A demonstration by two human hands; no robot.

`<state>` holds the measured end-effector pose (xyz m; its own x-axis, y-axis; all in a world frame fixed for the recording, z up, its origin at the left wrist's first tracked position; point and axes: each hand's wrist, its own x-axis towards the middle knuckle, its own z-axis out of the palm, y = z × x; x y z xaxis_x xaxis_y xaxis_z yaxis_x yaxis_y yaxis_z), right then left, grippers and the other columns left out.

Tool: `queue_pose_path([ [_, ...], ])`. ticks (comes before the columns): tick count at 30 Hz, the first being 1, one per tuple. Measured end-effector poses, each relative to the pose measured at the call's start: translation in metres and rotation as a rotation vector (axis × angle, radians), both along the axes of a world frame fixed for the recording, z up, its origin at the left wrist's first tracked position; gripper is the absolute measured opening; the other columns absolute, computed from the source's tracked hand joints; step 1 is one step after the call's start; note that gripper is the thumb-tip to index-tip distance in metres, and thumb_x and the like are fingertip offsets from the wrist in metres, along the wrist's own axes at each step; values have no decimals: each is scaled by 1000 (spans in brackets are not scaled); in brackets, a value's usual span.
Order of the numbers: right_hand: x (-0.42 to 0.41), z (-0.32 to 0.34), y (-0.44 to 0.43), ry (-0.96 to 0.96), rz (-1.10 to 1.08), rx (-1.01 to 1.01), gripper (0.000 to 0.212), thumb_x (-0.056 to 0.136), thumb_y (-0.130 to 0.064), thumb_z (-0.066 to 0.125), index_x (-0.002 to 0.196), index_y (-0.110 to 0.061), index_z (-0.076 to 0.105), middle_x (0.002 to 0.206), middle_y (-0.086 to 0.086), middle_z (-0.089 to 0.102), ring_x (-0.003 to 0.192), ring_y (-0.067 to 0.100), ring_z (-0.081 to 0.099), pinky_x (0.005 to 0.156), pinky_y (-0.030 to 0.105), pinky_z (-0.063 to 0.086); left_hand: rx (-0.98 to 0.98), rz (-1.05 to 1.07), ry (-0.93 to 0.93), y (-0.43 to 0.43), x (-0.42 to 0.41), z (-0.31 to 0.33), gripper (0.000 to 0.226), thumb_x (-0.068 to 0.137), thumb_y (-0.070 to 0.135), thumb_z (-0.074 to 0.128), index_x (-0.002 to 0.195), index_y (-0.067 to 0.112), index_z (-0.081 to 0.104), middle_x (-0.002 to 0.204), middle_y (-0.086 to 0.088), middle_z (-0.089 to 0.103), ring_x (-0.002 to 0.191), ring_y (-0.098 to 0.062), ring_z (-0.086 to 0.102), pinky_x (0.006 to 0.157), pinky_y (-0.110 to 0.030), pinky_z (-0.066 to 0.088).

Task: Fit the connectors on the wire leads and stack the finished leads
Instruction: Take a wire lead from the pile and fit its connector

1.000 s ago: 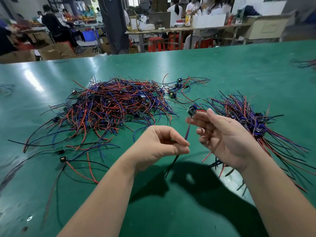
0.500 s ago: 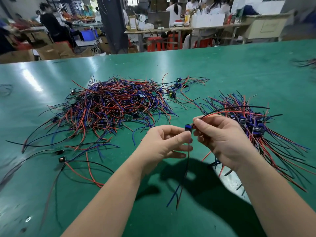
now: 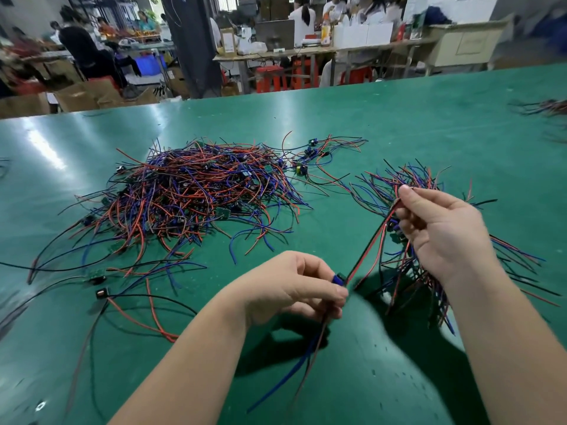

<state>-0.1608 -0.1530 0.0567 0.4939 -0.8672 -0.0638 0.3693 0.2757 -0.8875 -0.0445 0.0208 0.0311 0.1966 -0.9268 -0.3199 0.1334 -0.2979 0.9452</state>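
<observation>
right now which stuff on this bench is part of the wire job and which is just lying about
In the job: left hand, blue connector, red and black lead, right hand, big wire pile, finished stack.

Lying about: far-right wire bundle, cardboard boxes.

Left hand pinched on a small blue connector, just in front of the big tangled wire pile on the green table; blue and dark leads hanging below that hand. Right hand raised to the right of the pile, closed on a red and black wire pair stretched taut to the connector. Behind that hand, a smaller bundle of leads, apart from the big pile.
</observation>
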Motion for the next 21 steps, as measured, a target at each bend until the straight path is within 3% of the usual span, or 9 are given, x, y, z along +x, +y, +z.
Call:
queue_pose_path([
  [4,2,-1,3,56,18,-34,16,83,-10,70,70,-13,61,52,-2,60,41,5,53,39,14,41,20,-117,-45,4,-1,1,28,84,7,68,111,16,64,74,2,67,68,-19,69,68,-28,57],
  [5,2,0,3,68,18,-47,16,83,-12,69,69,-12,62,53,-1,60,40,5,51,38,14,39,17,-150,-66,5,-1,2,30,85,9,66,113,20,65,75,3,66,69,-19,69,67,-26,57],
  [8,2,0,4,92,49,-60,18,87,-20,67,72,-10,64,51,-3,58,39,4,49,36,13,37,-22,-233,-73,9,0,6,20,83,16,65,96,30,72,79,6,70,70,-13,69,62,-19,53],
  [11,4,-1,4,74,151,4,28,98,-31,49,86,-12,64,50,-3,57,40,6,52,38,14,39,-163,-252,25,10,2,6,19,75,19,78,91,26,72,82,0,74,72,-13,70,69,-25,56],
  [13,5,-3,4,121,198,29,25,100,-26,44,91,-12,63,53,-1,60,42,7,55,40,14,43,-303,-173,169,7,4,5,26,64,28,86,86,25,71,84,-6,74,73,-16,71,73,-29,57],
  [15,7,-6,7,203,274,-10,11,96,-11,51,94,-10,62,59,3,62,45,8,58,41,15,46,-445,-52,318,2,5,4,31,55,32,91,77,24,70,82,-8,74,72,-18,72,77,-31,57],
  [17,9,-10,14,256,402,-66,14,86,1,60,98,-5,62,63,6,63,48,10,60,45,15,47,-544,85,396,-3,5,5,38,46,37,94,69,22,67,77,-7,73,68,-18,71,77,-30,57],
  [19,10,-13,24,271,554,-122,24,71,-2,69,95,-3,66,68,6,65,53,10,61,49,14,47,-603,239,343,-7,3,6,45,41,39,95,65,20,62,72,-7,72,63,-16,68,72,-27,56],
  [21,12,-14,34,222,672,-146,21,62,-11,73,83,-9,74,71,4,68,58,9,62,54,14,46,-606,433,96,-10,-2,5,43,42,31,96,64,22,60,70,-7,71,62,-14,66,68,-23,54],
])
